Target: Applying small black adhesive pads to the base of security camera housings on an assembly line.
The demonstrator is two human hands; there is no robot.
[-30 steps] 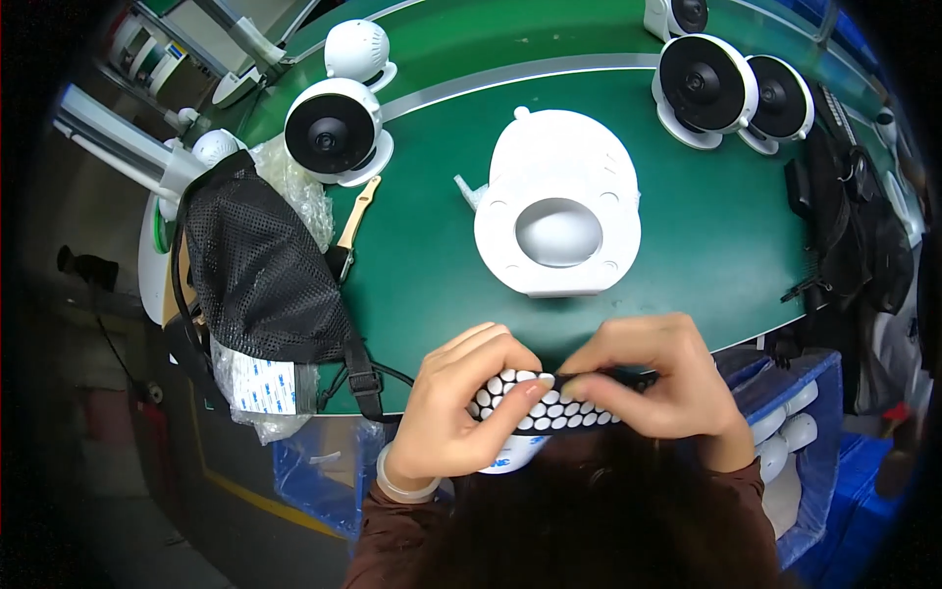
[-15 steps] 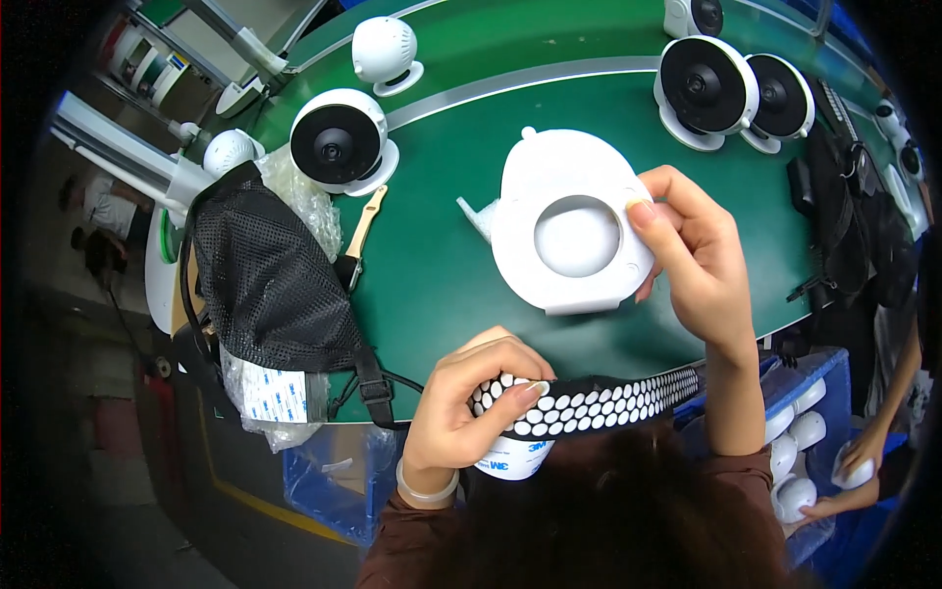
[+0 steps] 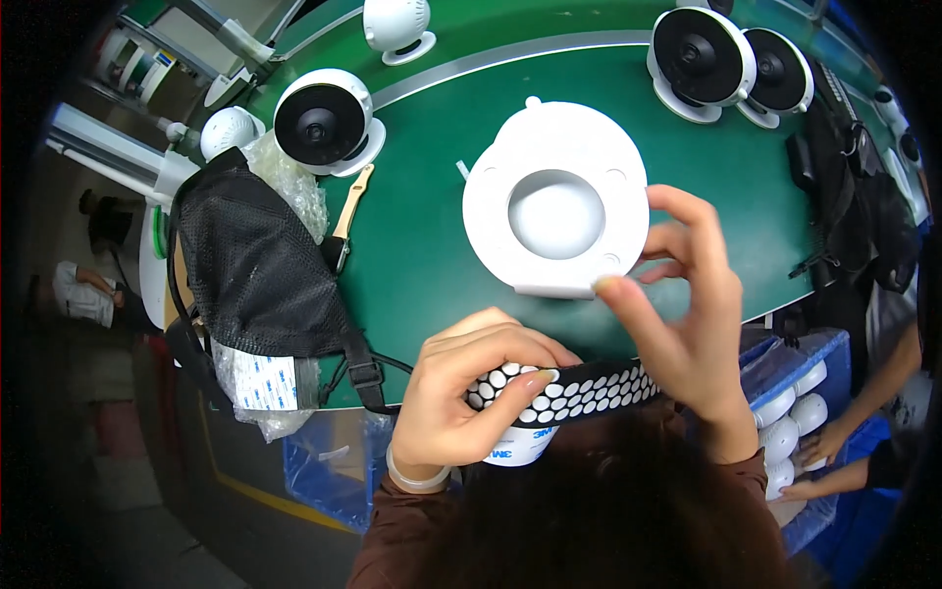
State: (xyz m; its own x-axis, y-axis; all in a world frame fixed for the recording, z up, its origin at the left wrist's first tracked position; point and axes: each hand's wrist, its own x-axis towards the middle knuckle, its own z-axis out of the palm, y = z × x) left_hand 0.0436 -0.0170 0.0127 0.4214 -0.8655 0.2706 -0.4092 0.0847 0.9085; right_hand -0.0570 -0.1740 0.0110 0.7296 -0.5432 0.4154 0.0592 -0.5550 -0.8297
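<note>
At the green table point(image 3: 412, 255), left hand point(image 3: 466, 398) pinching dotted strip point(image 3: 601, 391), right hand point(image 3: 692, 304) spread by white round housing point(image 3: 569, 142)

Free passage was afforded over the green table point(image 3: 412, 260) to the left of the white part point(image 3: 569, 137), as far as the brush point(image 3: 354, 201) and mesh bag point(image 3: 255, 260). The near approach was obstructed by the left hand point(image 3: 456, 388) and dotted strip point(image 3: 599, 393), the right side by the right hand point(image 3: 692, 319); the far corners were occupied by cameras point(image 3: 695, 57).

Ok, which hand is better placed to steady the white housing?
Likely the right: the right hand is open, close beside the white housing, while the left hand is occupied, pinching the white-dotted black strip.
</note>
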